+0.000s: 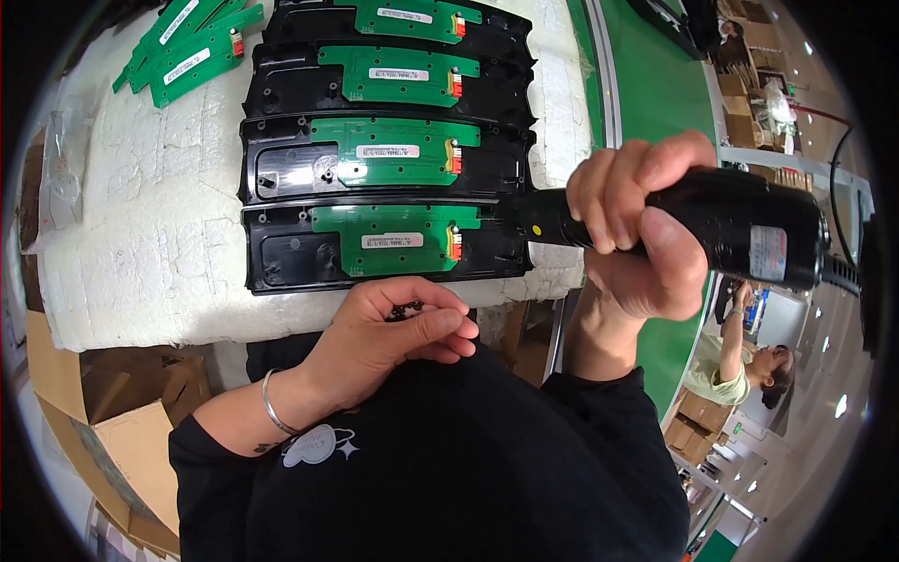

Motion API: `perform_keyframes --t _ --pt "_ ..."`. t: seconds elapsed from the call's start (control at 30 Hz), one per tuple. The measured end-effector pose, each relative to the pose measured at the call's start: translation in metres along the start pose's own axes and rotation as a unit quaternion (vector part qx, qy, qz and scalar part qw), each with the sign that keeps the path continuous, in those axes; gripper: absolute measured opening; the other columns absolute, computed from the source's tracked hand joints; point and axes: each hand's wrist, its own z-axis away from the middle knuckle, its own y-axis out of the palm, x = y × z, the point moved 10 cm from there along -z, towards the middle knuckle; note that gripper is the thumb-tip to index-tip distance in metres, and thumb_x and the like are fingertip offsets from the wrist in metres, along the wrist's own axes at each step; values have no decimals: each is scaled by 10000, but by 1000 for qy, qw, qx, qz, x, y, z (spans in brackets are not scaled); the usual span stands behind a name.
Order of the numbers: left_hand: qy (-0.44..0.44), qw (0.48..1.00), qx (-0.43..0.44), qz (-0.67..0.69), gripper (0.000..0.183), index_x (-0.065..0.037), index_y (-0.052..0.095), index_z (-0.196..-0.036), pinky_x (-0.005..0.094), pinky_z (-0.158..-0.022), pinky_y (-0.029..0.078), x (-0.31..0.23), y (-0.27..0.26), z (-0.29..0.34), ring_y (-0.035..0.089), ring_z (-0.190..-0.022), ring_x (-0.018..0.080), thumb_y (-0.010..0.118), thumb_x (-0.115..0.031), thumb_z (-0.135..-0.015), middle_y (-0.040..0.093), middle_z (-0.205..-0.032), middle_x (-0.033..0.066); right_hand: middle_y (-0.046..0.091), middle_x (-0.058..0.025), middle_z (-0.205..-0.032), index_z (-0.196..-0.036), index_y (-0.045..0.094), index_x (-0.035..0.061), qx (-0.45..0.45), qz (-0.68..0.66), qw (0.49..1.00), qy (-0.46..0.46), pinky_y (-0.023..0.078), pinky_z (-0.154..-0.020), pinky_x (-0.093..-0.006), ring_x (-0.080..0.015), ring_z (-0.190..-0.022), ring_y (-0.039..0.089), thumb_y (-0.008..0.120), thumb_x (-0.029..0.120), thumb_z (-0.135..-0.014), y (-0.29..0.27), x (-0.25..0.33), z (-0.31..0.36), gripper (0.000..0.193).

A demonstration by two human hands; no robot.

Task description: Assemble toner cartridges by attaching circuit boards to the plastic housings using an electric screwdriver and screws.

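Just beyond your left hand (389, 332) lies the nearest black plastic housing (281, 253), its green circuit board (393, 241) seated along the middle with a white label strip on it. Your left hand is cupped, fingers curled loosely inward, and cradles a small cluster of dark screws (405, 310) between the fingertips and palm; a thin silver bracelet (273, 405) circles that wrist. Your right hand (637, 229) is closed tightly around the black electric screwdriver (730, 229), held almost level, with its narrow front end reaching leftwards over the right end of that nearest housing; whether the tip touches the part cannot be told. Farther from your left hand, three more housings of the same kind lie in a row, each with a green board, all resting on a white foam slab (140, 234). Well beyond and to the left of your left hand, loose green boards (187, 47) lie piled on the foam. Below your left forearm stands an open cardboard box (122, 412). Past your right hand runs a green conveyor belt (655, 84).
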Motion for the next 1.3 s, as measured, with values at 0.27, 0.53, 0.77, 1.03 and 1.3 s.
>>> perform_keyframes --t 0.27,0.53,0.77,1.03,1.3 --pt "18 985 -18 171 154 -40 585 -977 220 -728 494 1 -5 0 594 -804 108 556 -139 -862 613 -877 46 594 -5 -599 -864 441 76 215 -132 961 -116 500 -521 -177 -78 -519 583 674 46 -667 43 85 21 307" --pt "42 980 9 194 154 -54 578 -964 208 -703 486 2 -7 2 584 -768 87 544 -173 -873 609 -863 25 571 -9 -572 -838 429 72 261 -129 953 -86 495 -518 -180 -92 -498 568 664 38 -693 59 78 27 278" --pt "39 980 7 195 149 -62 579 -944 211 -698 468 3 -7 5 567 -737 85 539 -189 -877 599 -833 9 568 -7 -577 -846 426 77 252 -130 954 -95 492 -518 -175 -83 -503 567 663 37 -694 67 74 31 284" --pt "25 977 82 194 219 -53 549 -1014 256 -828 442 5 5 12 554 -912 139 491 -232 -902 582 -973 62 537 12 -550 -849 432 92 158 -114 977 -85 423 -416 -153 -62 -442 516 662 40 -677 61 56 29 292" --pt "-58 994 54 81 289 20 479 -1101 276 -859 449 16 2 20 566 -972 208 395 -204 -938 563 -1046 138 442 20 -561 -944 378 77 139 -58 988 -21 360 -490 -257 -105 -467 437 546 113 -727 60 12 27 277"
